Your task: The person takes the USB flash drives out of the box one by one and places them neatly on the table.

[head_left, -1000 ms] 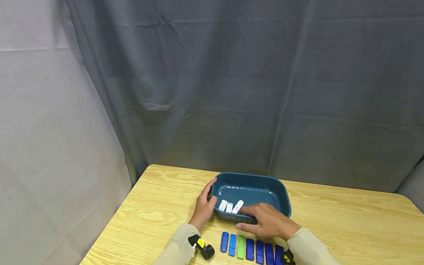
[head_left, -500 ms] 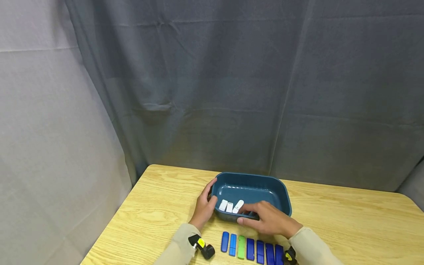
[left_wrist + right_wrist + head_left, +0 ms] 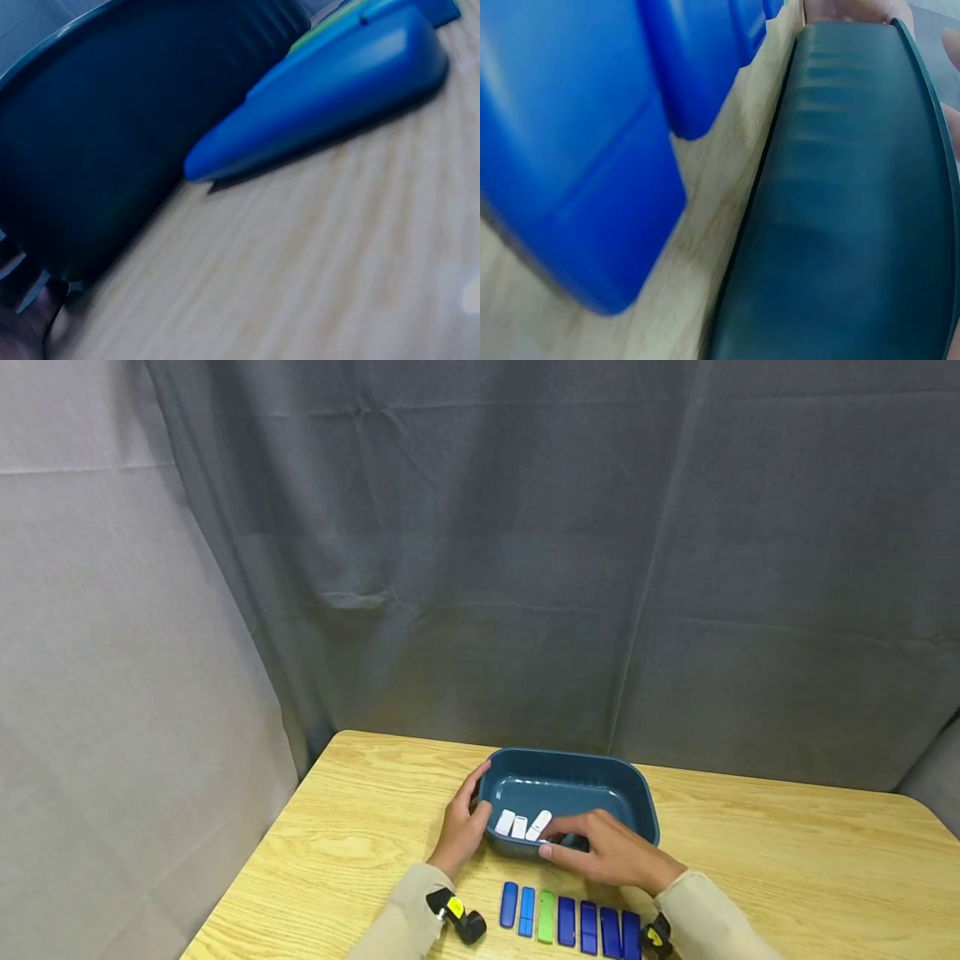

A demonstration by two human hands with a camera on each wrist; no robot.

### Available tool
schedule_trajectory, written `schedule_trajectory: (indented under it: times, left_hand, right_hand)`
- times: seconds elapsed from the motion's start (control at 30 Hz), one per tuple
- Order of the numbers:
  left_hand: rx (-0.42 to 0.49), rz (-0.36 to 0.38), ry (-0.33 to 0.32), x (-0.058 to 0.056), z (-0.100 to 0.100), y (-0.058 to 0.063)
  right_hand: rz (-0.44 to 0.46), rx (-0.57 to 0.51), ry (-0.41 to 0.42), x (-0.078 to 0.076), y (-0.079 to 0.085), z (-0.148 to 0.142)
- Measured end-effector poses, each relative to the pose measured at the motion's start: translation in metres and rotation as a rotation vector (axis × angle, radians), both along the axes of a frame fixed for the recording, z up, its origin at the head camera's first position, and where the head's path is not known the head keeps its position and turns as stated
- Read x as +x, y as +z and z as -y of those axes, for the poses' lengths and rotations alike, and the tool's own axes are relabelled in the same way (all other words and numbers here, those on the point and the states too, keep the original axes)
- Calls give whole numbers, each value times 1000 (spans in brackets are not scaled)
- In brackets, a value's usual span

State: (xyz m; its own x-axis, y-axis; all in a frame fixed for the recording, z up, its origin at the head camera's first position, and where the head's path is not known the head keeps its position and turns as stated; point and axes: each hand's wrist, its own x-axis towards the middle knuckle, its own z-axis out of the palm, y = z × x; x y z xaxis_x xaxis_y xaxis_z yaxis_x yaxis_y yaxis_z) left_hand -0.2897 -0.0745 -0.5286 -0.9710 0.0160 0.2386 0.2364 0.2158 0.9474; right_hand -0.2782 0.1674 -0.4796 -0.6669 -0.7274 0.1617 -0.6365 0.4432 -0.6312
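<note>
My left hand grips the left end of a dark teal plastic tub, fingers along its outer wall and thumb at the front rim. My right hand reaches over the front rim, index finger and thumb bent toward each other. A sliver of white shows between these fingertips, seemingly a white USB stick pinched there, mostly hidden by the hand. Beside it in the tub lie more white USB sticks. In the right wrist view the tub's outer wall fills the right side.
A row of capped sticks lies on the wooden table before the tub: a blue one at left, a green one, and several dark blue ones under the right wrist. Grey curtain hangs behind the table.
My right hand has risen slightly at the front rim, and a bit of white now shows between its fingertips. The left hand and tub have stayed put.
</note>
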Motion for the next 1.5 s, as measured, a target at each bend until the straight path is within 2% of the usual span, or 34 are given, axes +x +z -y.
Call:
schedule_trajectory:
  times: [0.07,0.17,0.57,0.83,1.07,1.4,1.5]
  left_hand:
    - [-1,-3,4,-6,1,-9]
    - [1,-3,3,-8,2,-13]
    - [3,-20,-3,-9,3,-14]
    - [-3,-22,1,-10,3,-16]
    - [-5,-18,0,-9,3,-16]
    - [-14,-26,-4,-8,2,-16]
    - [-13,-23,-5,-8,3,-15]
  right_hand:
    - [-10,-30,-3,0,0,0]
    - [-27,-70,-10,0,1,0]
    - [-33,-170,-24,-1,0,-1]
    - [-91,-234,-27,0,-1,0]
    - [-83,-203,-50,4,3,-2]
    - [-56,-91,-118,8,10,-5]
    - [-74,-63,-123,10,14,-5]
